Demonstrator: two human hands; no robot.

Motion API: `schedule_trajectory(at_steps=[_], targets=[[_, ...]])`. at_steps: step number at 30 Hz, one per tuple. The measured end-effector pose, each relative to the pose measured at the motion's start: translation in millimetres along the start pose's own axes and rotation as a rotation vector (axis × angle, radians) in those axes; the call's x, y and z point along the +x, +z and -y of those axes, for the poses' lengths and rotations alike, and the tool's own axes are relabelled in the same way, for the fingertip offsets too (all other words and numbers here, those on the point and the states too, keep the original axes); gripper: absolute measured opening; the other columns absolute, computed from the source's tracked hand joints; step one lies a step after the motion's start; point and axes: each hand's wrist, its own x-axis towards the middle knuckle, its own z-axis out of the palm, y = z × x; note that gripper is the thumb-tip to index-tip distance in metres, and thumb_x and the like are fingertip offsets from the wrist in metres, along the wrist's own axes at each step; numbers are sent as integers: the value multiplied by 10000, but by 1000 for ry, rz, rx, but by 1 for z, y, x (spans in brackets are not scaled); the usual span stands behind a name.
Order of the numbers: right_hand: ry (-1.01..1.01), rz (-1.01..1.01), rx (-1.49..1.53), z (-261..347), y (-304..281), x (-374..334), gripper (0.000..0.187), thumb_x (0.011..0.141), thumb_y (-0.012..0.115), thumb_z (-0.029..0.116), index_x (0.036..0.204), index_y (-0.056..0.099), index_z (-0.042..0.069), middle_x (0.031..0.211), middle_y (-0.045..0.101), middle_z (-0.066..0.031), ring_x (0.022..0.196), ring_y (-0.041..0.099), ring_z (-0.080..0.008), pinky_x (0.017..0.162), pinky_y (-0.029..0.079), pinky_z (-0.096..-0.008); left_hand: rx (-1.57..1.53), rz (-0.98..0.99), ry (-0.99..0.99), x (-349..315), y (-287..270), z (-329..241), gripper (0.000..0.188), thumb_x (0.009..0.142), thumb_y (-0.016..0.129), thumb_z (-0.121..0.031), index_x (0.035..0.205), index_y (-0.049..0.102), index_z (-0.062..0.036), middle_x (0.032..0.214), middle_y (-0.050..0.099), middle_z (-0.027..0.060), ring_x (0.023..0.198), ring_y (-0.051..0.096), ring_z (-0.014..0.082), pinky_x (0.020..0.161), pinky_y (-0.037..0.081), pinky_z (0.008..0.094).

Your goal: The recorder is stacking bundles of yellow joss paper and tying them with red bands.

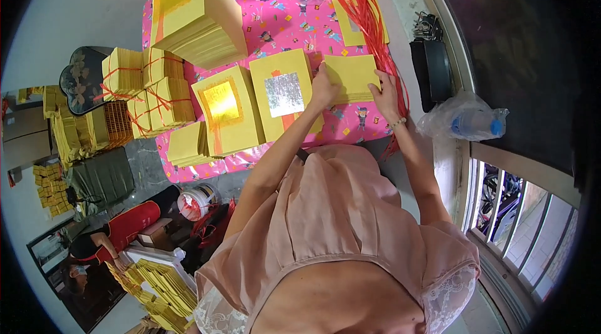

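A small stack of plain yellow paper point(352, 74) lies at the right of the pink table, between my two hands. My left hand point(323, 88) closes on its left edge, fingers at the far corner. At the right edge, my right hand point(386, 97) holds the stack with thumb and fingers. Just left of my left hand is a yellow paper stack with a silver foil square point(285, 93). Beside that stands another stack with a gold foil square point(222, 105). A low plain yellow stack point(186, 146) sits at the table's near left.
A tall yellow paper stack point(213, 27) stands at the back left, near bundles tied with red string point(166, 105). Red plastic strands point(369, 27) hang down the table's right side. A bagged plastic bottle point(472, 124) rests by the window. Another person point(119, 234) works at lower left.
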Motion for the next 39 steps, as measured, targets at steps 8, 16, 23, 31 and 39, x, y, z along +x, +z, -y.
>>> schedule_trajectory(at_steps=[8, 16, 23, 31, 39], targets=[[-78, 26, -470, 42, -2, 4, 478, 838, 680, 212, 1267, 522, 74, 1173, 521, -153, 1125, 487, -341, 897, 427, -450, 66, -36, 48, -2, 4, -1, 711, 703, 739, -22, 1304, 364, 42, 1066, 636, 274, 1015, 630, 411, 862, 521, 438], [-255, 166, -464, 28, 24, 5, 512, 882, 632, 319, 1337, 498, 125, 1321, 452, -147, 1264, 390, -337, 994, 355, -481, 54, -51, 24, -7, 9, -6, 726, 692, 715, 16, 1318, 350, 57, 1157, 546, 281, 1108, 553, 422, 917, 486, 457], [-243, 212, -453, 28, 21, 10, 477, 893, 616, 351, 1312, 532, 137, 1321, 453, -146, 1250, 397, -336, 981, 361, -486, 12, -121, 313, -32, -32, -33, 697, 784, 629, 24, 1407, 318, 52, 1274, 449, 296, 1152, 515, 403, 961, 466, 413], [-307, 206, -414, 48, 2, 27, 380, 910, 602, 321, 1218, 606, 99, 1206, 541, -114, 1164, 471, -304, 950, 364, -461, -283, -143, 161, -98, -118, 3, 377, 888, 584, -4, 1263, 561, -28, 1060, 655, 156, 965, 664, 238, 854, 530, 327], [-627, 388, -219, 128, 11, 2, 298, 832, 671, 259, 1080, 627, 100, 1069, 578, -70, 1037, 544, -252, 896, 400, -404, 40, -25, 140, -151, -153, 24, 406, 773, 716, -50, 1162, 598, -27, 1104, 613, 179, 1051, 579, 352, 923, 485, 398]])
